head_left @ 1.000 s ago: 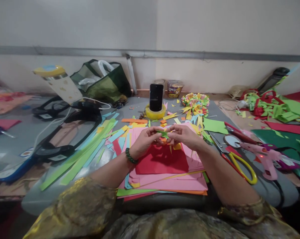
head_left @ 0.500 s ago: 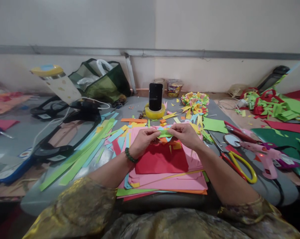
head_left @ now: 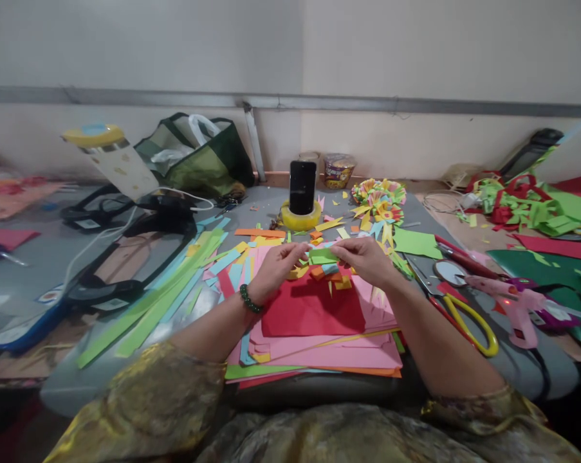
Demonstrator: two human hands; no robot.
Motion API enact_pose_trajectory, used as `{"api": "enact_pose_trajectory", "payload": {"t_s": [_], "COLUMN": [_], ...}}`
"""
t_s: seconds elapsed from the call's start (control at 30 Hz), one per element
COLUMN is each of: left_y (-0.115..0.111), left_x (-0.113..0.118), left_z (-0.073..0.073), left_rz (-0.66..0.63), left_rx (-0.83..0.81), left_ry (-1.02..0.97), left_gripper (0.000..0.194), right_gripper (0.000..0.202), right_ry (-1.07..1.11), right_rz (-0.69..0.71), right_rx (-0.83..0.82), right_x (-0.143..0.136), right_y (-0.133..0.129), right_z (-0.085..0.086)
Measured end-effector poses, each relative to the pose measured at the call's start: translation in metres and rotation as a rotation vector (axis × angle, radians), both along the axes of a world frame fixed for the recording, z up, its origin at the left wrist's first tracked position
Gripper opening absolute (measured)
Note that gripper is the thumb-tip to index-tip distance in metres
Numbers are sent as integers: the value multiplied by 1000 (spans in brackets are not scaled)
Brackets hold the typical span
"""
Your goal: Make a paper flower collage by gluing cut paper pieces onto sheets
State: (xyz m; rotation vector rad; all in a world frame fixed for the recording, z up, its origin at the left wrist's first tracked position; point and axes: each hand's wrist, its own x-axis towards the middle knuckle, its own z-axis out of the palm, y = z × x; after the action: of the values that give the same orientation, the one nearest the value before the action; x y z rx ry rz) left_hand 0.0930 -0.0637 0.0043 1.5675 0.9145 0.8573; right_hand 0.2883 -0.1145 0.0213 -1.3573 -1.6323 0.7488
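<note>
Between my two hands is a short green paper strip (head_left: 322, 256), held over a stack of coloured sheets. My left hand (head_left: 281, 265), with a dark beaded bracelet on its wrist, is closed in a pinch at the strip's left end. At the right end, the thumb and fingers of my right hand (head_left: 366, 258) pinch the same strip. Just below lie small folded orange, blue and yellow paper pieces (head_left: 344, 283) on a red sheet (head_left: 312, 311). Pink sheets (head_left: 319, 360) spread beneath that.
Long green strips (head_left: 159, 299) lie on the left, beside a black-handled bag strap. A phone (head_left: 302, 187) stands in a yellow tape roll (head_left: 300, 220). To the right are scissors (head_left: 468, 323), a pink glue gun (head_left: 509, 299) and a cluster of paper flowers (head_left: 379, 198).
My hands have moved slightly apart, and more of the green strip shows between them. Small folded pieces below are more exposed.
</note>
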Motion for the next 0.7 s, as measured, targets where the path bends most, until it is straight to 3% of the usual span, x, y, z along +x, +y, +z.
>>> {"api": "enact_pose_trajectory", "payload": {"t_s": [0.13,0.33,0.43,0.57,0.7], "left_y": [-1,5,2,-5,-5], "left_x": [1,-1,-1,1,2], "left_z": [-6,-5,0,2,-1], "left_rz": [-76,52,89,-65,-45], "left_rx": [-38,58,111,-24,-47], "left_ry": [-25,57,33,-108,-201], "left_gripper": [43,36,38,30,19], "right_gripper": [42,43,41,38,55], "right_ry": [-36,-27,-5,27,250], "right_rz": [-11,-159,-127,-34,31], "right_rx": [67,99,108,111,-100], "right_x": [-4,7,3,-9,-12], "right_y": [1,3,2,-2,-3], "right_z": [-7,-7,-6,-7,-4]}}
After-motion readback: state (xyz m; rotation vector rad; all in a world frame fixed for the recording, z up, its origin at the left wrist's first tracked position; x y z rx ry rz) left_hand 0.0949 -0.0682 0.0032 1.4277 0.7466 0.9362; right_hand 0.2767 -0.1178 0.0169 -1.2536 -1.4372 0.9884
